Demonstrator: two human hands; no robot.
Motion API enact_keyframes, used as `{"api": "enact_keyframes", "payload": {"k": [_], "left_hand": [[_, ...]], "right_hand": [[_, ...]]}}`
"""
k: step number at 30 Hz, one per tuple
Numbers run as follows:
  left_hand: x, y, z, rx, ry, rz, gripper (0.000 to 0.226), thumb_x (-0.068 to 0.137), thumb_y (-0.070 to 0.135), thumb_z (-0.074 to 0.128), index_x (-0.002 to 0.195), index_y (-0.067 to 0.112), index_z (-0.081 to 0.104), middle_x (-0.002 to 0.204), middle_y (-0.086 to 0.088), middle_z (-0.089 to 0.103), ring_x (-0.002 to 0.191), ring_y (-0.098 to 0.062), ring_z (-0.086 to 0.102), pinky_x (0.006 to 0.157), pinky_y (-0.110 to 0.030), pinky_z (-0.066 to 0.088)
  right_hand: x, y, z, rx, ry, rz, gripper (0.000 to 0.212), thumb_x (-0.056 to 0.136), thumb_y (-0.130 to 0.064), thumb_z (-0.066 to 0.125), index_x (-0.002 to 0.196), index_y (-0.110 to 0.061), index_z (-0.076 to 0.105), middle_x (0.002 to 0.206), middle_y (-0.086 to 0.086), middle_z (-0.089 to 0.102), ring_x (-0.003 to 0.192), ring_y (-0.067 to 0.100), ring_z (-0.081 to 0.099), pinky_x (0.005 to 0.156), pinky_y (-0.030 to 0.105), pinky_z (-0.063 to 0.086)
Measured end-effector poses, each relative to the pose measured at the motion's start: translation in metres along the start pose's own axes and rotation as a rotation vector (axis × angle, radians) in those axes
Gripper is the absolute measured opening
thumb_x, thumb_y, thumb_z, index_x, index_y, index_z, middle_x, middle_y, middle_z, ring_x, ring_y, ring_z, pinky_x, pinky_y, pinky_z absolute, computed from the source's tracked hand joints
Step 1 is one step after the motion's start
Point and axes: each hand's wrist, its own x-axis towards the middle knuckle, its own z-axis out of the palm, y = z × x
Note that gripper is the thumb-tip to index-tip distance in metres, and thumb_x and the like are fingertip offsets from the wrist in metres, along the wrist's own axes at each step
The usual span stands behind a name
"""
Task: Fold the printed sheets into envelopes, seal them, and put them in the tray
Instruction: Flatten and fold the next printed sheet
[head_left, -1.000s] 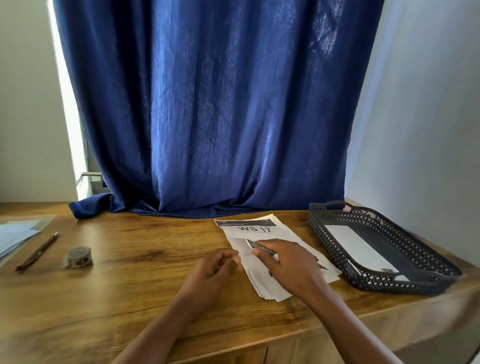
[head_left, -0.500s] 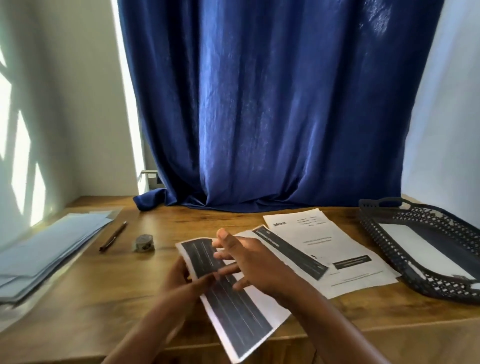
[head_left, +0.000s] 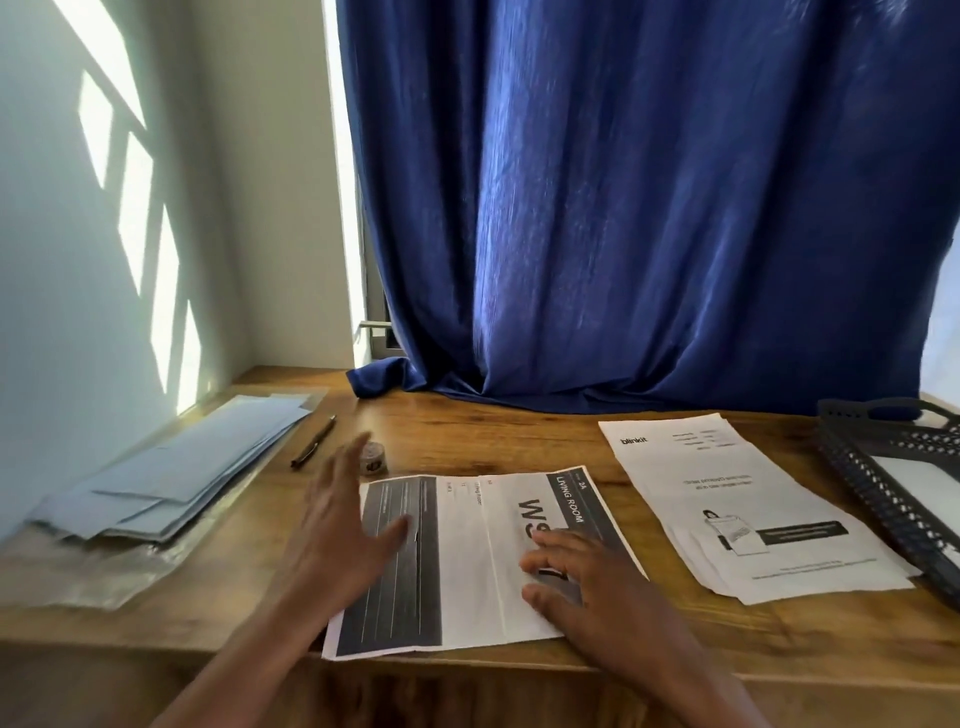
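Head view:

- Printed sheet (head_left: 483, 561): laid flat and unfolded at the near edge of the wooden table (head_left: 519, 441), between and under the two hands; creases are seen running across it, a dark lined block at its left end, and "LIVING ROOM" on a dark band at its right end.
- Left hand (head_left: 343, 530): seen blurred at the left end of the sheet, fingers spread and straight, thumb over the dark block; nothing is gripped. Whether the palm is touching the paper cannot be told.
- Right hand (head_left: 582, 577): laid palm down on the right end of the sheet, fingers extended and pressed on the paper; nothing is held.
- Second stack of printed sheets (head_left: 743, 509): placed to the right of the right hand, flat on the table, marked "blinkit" at the far corner; it is apart from the sheet under the hands.
- Tray (head_left: 883, 488): a dark perforated basket with a handle, set further right beyond the stack, at the frame edge; a pale flat item is seen inside it.
- Roll of tape (head_left: 375, 457): stood just beyond the left hand's fingertips.
- Pen (head_left: 313, 441): laid beyond and left of the left hand, near the tape.
- Blue envelopes (head_left: 192, 473): piled well to the left of the left hand, on a clear plastic wrapper.
- Blue curtain (head_left: 649, 208): hung beyond both hands, its hem resting on the table's far edge.
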Motion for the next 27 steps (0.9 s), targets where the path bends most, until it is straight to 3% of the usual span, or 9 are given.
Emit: {"api": "enact_keyframes", "payload": {"k": [2, 5, 9, 14, 17, 21, 24, 27], "left_hand": [[-0.008, 0.007, 0.010, 0.089, -0.136, 0.154, 0.089, 0.090, 0.048, 0.074, 0.160, 0.039, 0.022, 0.171, 0.013, 0.009, 0.157, -0.016, 0.015, 0.125, -0.041, 0.026], [-0.019, 0.018, 0.034, 0.270, -0.312, 0.261, 0.074, 0.099, 0.064, 0.047, 0.161, 0.045, 0.012, 0.169, 0.018, -0.010, 0.157, -0.010, -0.010, 0.130, -0.043, 0.004], [-0.026, 0.028, 0.054, 0.399, -0.419, 0.321, 0.069, 0.106, 0.060, 0.022, 0.165, 0.034, -0.003, 0.167, 0.016, -0.022, 0.154, -0.012, -0.026, 0.127, -0.043, -0.012], [-0.026, 0.026, 0.062, 0.530, -0.529, 0.275, 0.068, 0.104, 0.064, 0.006, 0.160, 0.032, -0.016, 0.165, 0.013, -0.024, 0.152, -0.013, -0.028, 0.126, -0.043, -0.016], [-0.027, 0.024, 0.064, 0.536, -0.541, 0.274, 0.068, 0.103, 0.066, 0.004, 0.158, 0.033, -0.019, 0.165, 0.013, -0.025, 0.151, -0.012, -0.029, 0.126, -0.043, -0.016], [-0.028, 0.025, 0.065, 0.539, -0.528, 0.266, 0.069, 0.104, 0.064, 0.005, 0.159, 0.031, -0.017, 0.165, 0.012, -0.024, 0.152, -0.013, -0.029, 0.126, -0.044, -0.016], [-0.029, 0.026, 0.063, 0.534, -0.524, 0.274, 0.068, 0.105, 0.063, 0.006, 0.160, 0.030, -0.017, 0.165, 0.012, -0.024, 0.153, -0.014, -0.028, 0.127, -0.045, -0.015], [-0.031, 0.027, 0.063, 0.517, -0.508, 0.294, 0.064, 0.106, 0.060, 0.008, 0.157, 0.033, -0.020, 0.165, 0.012, -0.023, 0.153, -0.014, -0.027, 0.127, -0.045, -0.014]], "right_hand": [[0.000, 0.001, 0.002, -0.023, 0.006, 0.000, 0.042, 0.097, -0.061, 0.053, 0.137, -0.047, 0.056, 0.157, -0.029, 0.036, 0.147, -0.004, 0.024, 0.119, 0.027, 0.025], [0.004, -0.002, 0.004, -0.101, 0.053, -0.032, 0.046, 0.100, -0.062, 0.044, 0.143, -0.047, 0.050, 0.160, -0.028, 0.032, 0.149, -0.005, 0.018, 0.122, 0.027, 0.018], [0.008, -0.014, 0.019, -0.247, 0.029, -0.150, 0.062, 0.102, -0.063, 0.013, 0.160, -0.042, 0.017, 0.167, -0.025, 0.006, 0.153, -0.004, -0.008, 0.124, 0.030, -0.005], [0.006, -0.005, 0.028, -0.283, -0.097, -0.131, 0.069, 0.099, -0.069, 0.005, 0.161, -0.040, -0.002, 0.167, -0.021, -0.011, 0.152, -0.001, -0.017, 0.124, 0.032, -0.011], [0.006, 0.004, 0.020, -0.292, -0.111, 0.002, 0.073, 0.098, -0.072, 0.007, 0.161, -0.037, -0.008, 0.165, -0.019, -0.016, 0.152, 0.003, -0.018, 0.124, 0.034, -0.010], [0.016, 0.006, 0.011, -0.403, -0.033, 0.206, 0.074, 0.102, -0.067, 0.014, 0.163, -0.027, 0.006, 0.171, -0.007, 0.002, 0.157, 0.014, -0.002, 0.125, 0.042, -0.002], [0.033, -0.008, 0.010, -0.363, 0.090, 0.124, 0.066, 0.105, -0.058, 0.017, 0.163, -0.026, 0.012, 0.171, -0.003, 0.010, 0.158, 0.017, 0.003, 0.125, 0.043, 0.002], [0.054, -0.023, 0.018, -0.226, -0.004, -0.062, 0.060, 0.106, -0.054, 0.017, 0.162, -0.034, 0.010, 0.172, -0.007, 0.003, 0.157, 0.013, -0.005, 0.126, 0.042, -0.002]]}}
